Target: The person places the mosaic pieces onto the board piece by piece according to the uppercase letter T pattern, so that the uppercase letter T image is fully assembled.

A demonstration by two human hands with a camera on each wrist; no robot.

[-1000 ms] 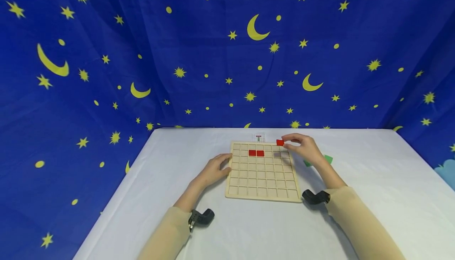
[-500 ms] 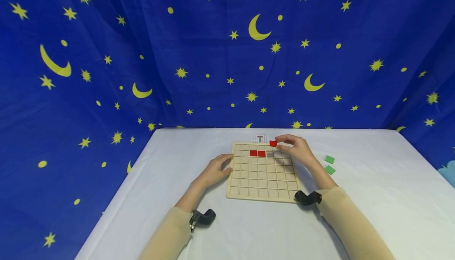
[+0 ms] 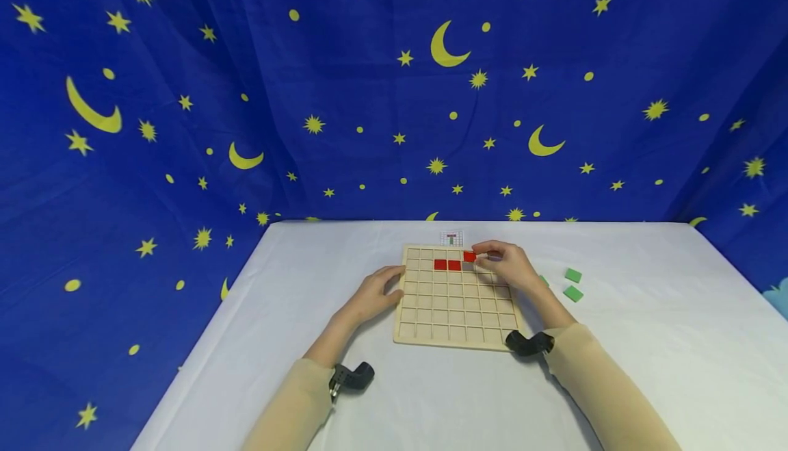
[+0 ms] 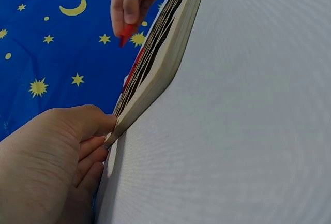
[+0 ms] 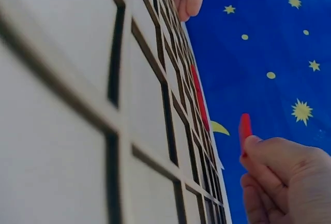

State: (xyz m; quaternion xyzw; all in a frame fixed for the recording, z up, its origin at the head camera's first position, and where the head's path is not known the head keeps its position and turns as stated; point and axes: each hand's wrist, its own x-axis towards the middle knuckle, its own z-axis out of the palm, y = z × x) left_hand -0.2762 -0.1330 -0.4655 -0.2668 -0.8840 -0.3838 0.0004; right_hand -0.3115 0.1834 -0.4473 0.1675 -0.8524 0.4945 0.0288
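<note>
A wooden grid board [image 3: 431, 328] lies on the white table, with two red square tiles [image 3: 447, 265] side by side in its second row from the back. My right hand [image 3: 507, 263] pinches a third red tile [image 3: 470, 256] between thumb and fingers. In the right wrist view, that held tile [image 5: 245, 133] stands tilted above the grid. On the other side, my left hand [image 3: 369, 293] rests against the board's left edge, thumb and fingertips spread along it. The left wrist view has the left thumb [image 4: 98, 120] right at the board's rim.
Several green square tiles [image 3: 573, 293] lie on the table right of the board, one partly hidden by the right forearm. A small printed grid card [image 3: 451, 238] sits behind the board. A blue star-and-moon curtain [image 3: 369, 95] stands at the table's back edge.
My right hand has moved left and slightly nearer with the red tile, now over the back rows beside the two placed tiles. The left hand has stayed at the board's edge.
</note>
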